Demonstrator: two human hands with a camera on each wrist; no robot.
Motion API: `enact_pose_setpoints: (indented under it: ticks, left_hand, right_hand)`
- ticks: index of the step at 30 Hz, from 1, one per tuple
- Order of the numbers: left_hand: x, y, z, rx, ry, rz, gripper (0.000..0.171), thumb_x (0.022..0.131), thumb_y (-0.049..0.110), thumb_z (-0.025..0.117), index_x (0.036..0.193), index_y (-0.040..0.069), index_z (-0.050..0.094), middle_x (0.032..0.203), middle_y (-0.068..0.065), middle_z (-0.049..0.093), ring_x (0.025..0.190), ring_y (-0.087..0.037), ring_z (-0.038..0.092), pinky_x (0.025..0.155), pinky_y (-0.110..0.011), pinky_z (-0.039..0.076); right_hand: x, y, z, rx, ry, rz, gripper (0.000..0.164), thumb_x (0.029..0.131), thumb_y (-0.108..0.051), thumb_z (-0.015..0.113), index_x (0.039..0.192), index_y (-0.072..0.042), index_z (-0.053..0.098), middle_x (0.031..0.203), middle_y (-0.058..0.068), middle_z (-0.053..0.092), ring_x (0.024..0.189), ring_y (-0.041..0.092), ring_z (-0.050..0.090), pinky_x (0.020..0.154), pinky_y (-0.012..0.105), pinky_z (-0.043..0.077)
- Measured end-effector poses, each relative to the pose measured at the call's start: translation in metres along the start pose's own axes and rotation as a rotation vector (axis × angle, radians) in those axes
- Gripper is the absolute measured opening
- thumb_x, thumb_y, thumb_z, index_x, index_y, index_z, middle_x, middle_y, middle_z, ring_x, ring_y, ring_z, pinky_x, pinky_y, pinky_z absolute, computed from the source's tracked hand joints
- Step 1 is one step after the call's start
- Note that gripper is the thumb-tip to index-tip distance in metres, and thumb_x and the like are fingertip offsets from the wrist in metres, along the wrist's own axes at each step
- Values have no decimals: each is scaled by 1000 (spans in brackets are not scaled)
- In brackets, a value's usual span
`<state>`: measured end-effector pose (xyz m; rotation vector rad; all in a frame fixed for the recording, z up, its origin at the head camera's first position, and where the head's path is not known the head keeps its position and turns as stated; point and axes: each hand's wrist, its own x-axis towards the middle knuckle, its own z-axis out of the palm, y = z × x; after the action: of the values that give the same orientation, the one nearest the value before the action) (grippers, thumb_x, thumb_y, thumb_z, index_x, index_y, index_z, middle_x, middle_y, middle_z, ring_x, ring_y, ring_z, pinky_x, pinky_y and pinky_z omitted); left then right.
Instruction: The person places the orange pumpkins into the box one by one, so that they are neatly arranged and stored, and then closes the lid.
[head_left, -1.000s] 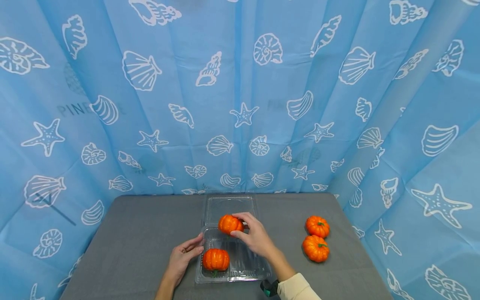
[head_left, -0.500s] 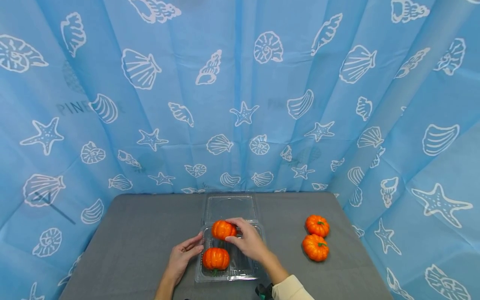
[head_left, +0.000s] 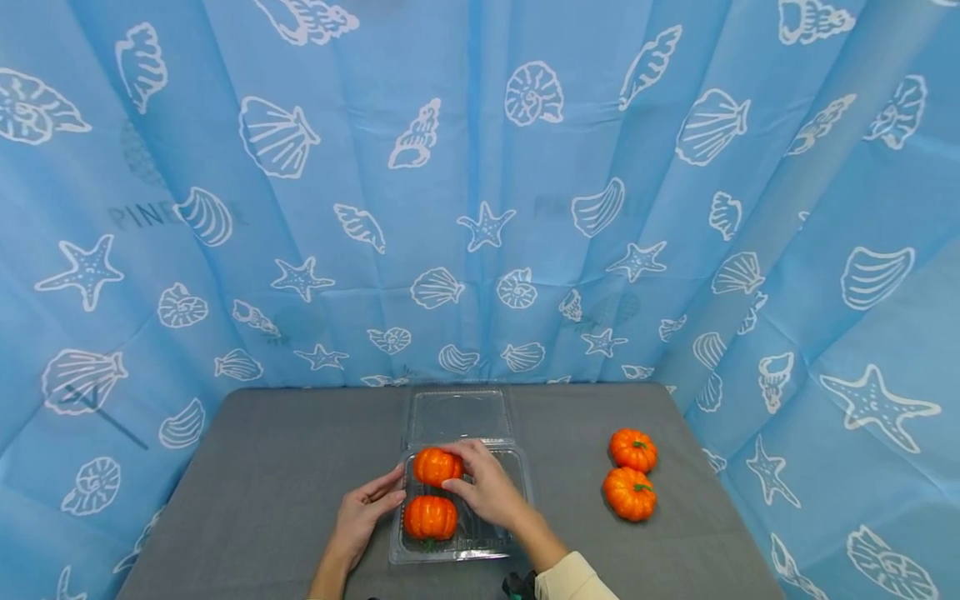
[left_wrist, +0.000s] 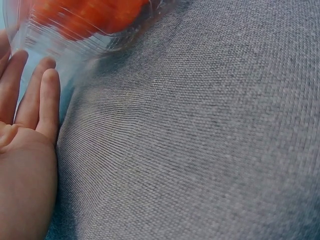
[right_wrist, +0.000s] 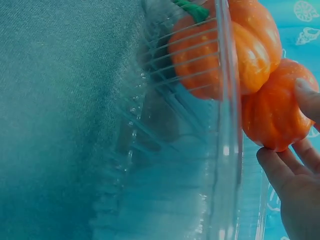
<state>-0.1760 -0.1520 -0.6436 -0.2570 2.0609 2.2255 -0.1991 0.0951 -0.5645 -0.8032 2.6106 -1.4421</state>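
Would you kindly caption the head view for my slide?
Left hand at a clear box's edge, right hand gripping a pumpkin.

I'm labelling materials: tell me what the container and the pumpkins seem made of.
Container: likely thin, glossy plastic; it is see-through, with ribbed walls and glints. Pumpkins: possibly plastic or coated foam, glossy; smooth skins show bright highlights.

Pale-blue fabric curtaining [head_left: 442, 50] printed with white-outlined seashells [head_left: 279, 137] and starfish [head_left: 486, 225] hangs in vertical folds behind and on both sides of a grey, woven-cloth-covered tabletop [head_left: 285, 458]. Faint dark lettering [head_left: 135, 217] shows at left; the light is soft and even.
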Motion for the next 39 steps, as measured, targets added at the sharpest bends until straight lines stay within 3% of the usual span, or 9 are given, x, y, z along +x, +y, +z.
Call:
enact_pose_setpoints:
  ticks: [9, 17, 26, 33, 39]
  left_hand:
    - [0, -1, 1, -15, 0, 23, 51, 84, 12, 83, 132, 3, 68, 137, -9, 67, 109, 2, 69, 90, -14, 55]
    - [0, -2, 2, -50, -12, 27, 52, 83, 10, 83, 132, 1, 67, 136, -10, 67, 110, 1, 70, 91, -15, 55]
    - [0, -1, 0, -44, -6, 27, 51, 84, 11, 82, 132, 2, 68, 135, -9, 68, 110, 1, 69, 91, -15, 55]
    - [0, -3, -1, -61, -18, 32, 50, 85, 7, 81, 132, 0, 67, 137, -13, 66, 109, 0, 70, 91, -16, 56]
    - [2, -4, -2, -81, -29, 18, 51, 85, 6, 81, 133, -1, 66, 138, -14, 65, 109, -1, 71, 91, -18, 57]
  right_hand:
    - [1, -1, 7, -220, -50, -41, 46, 94, -18, 73, 139, -16, 61, 131, 3, 63, 118, 21, 65, 101, 41, 56]
    - [1, 1, 12, -229, -50, 20, 46, 96, -22, 72, 141, -15, 60, 135, 4, 65, 120, 22, 65, 101, 40, 56]
    - [2, -4, 7, -233, -80, 63, 48, 99, -27, 68, 144, -16, 58, 120, 4, 58, 100, 15, 61, 85, 29, 54]
    - [2, -8, -2, -302, -134, 83, 54, 100, -37, 64, 147, -13, 54, 128, 6, 62, 114, 22, 64, 99, 44, 55]
    - [2, -12, -8, -325, -166, 57, 53, 101, -35, 63, 148, -11, 52, 137, 9, 60, 124, 27, 62, 106, 48, 52]
